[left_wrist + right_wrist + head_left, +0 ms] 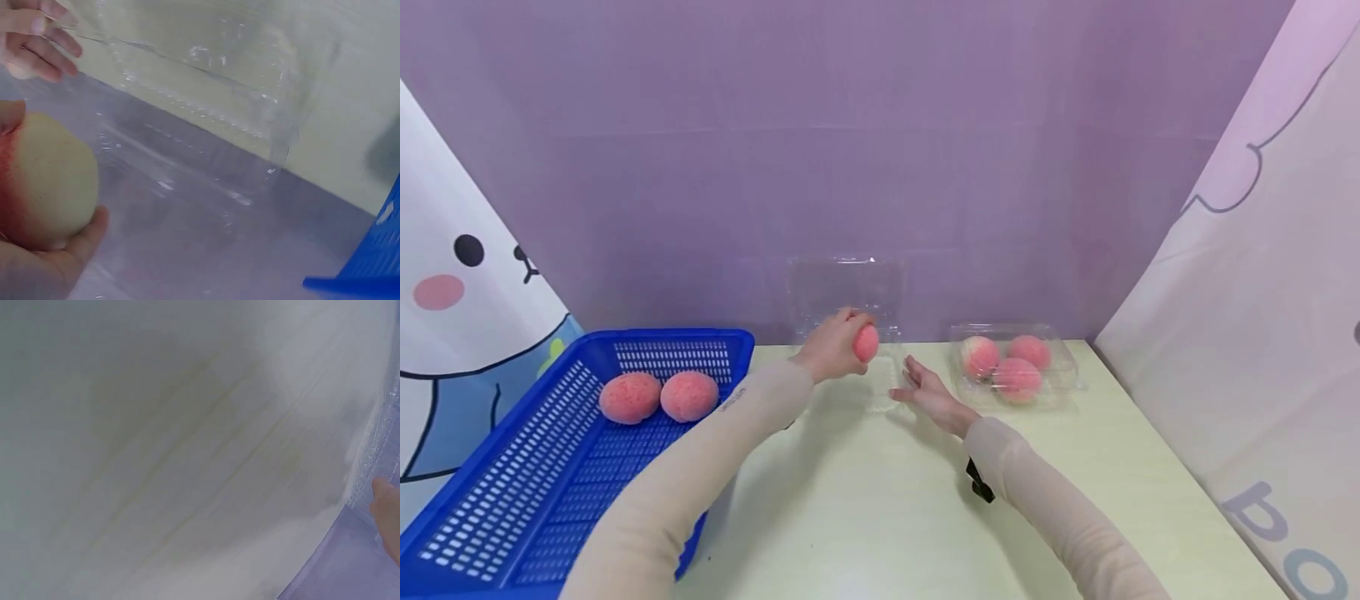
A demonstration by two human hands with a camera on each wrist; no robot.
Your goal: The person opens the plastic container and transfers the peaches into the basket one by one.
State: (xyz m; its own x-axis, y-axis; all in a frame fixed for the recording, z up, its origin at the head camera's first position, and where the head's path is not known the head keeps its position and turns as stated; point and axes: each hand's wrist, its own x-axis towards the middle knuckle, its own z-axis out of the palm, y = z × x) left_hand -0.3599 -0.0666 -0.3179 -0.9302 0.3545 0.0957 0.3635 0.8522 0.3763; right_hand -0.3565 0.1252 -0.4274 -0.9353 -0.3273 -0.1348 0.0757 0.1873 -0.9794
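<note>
The left hand's (831,347) fingers and thumb grip a peach (866,342), pink with a pale side, held above a clear box (883,383) whose lid stands raised at the back, while the right hand (934,397) has its fingers extended and spread at the box's right side, though whether they touch it I cannot tell. Farther out on the pale table (850,517), a second box (1063,377), to the right, holds three peaches (1017,380), and a blue basket (730,337) to the left holds two more side by side near its far end, with a purple curtain (880,167) behind everything.
</note>
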